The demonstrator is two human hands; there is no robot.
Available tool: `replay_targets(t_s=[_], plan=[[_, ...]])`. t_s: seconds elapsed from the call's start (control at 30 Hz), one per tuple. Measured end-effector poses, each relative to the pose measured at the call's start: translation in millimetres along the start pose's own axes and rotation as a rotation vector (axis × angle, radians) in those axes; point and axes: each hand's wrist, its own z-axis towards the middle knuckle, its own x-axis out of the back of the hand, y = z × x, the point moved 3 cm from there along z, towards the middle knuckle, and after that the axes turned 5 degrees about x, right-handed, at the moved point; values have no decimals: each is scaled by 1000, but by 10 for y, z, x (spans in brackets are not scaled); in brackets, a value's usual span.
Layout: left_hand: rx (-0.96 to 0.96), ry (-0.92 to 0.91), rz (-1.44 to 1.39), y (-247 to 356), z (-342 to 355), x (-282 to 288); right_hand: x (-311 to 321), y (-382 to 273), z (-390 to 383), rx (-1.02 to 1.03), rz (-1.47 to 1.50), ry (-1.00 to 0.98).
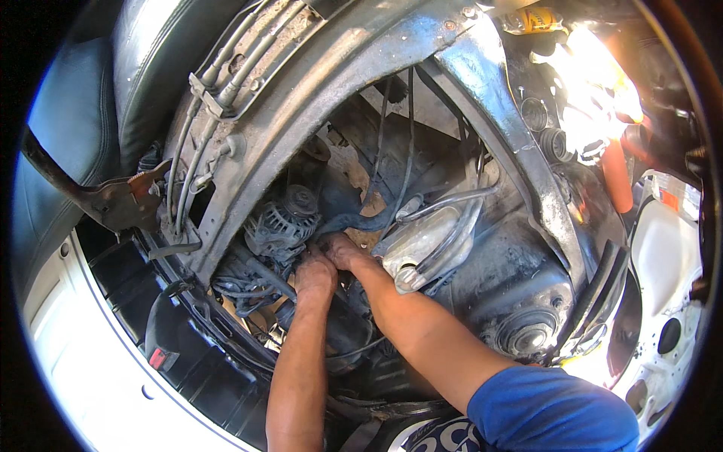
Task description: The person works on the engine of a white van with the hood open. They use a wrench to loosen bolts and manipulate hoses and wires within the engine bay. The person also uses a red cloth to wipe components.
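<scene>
My left hand [315,274] reaches into the opening of a vehicle's engine bay, just below a ribbed metal alternator [282,228]. Close against it on the right is my right hand [340,250], under a thick dark hose [363,221]. Both hands bend inward at the same spot, and their fingers are hidden among the parts. What they touch or hold there cannot be made out. To the right of my hands sits a dirty whitish plastic reservoir [433,239] with a hose [452,239] lying along it.
A curved metal frame rail [316,105] arches over the opening, joined to a brace [520,135] at right. A black leather seat [154,68] stands upper left. White body panel [98,339] lies lower left. At upper right, a person's orange-clad limb [616,177] and a yellow packet [535,20] show.
</scene>
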Motion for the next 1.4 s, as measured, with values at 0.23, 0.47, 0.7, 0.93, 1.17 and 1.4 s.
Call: replay_targets(t_s=[0.23, 0.47, 0.7, 0.93, 1.17, 1.4], plan=[[-414, -323, 594, -255, 636, -481, -281, 413, 163, -127, 34, 0], [43, -423, -39, -264, 744, -630, -161, 393, 109, -198, 41, 84], [-72, -377, 227, -113, 676, -437, -234, 545, 174, -718, -340, -186], [-69, -431, 123, -151, 686, -494, -348, 597, 170, -523, -495, -382], [-384, -307, 643, -135, 785, -679, -345, 661, 230, -604, -461, -316], [-561, 225, 797, -258, 861, -883, -410, 861, 306, -622, -278, -174]])
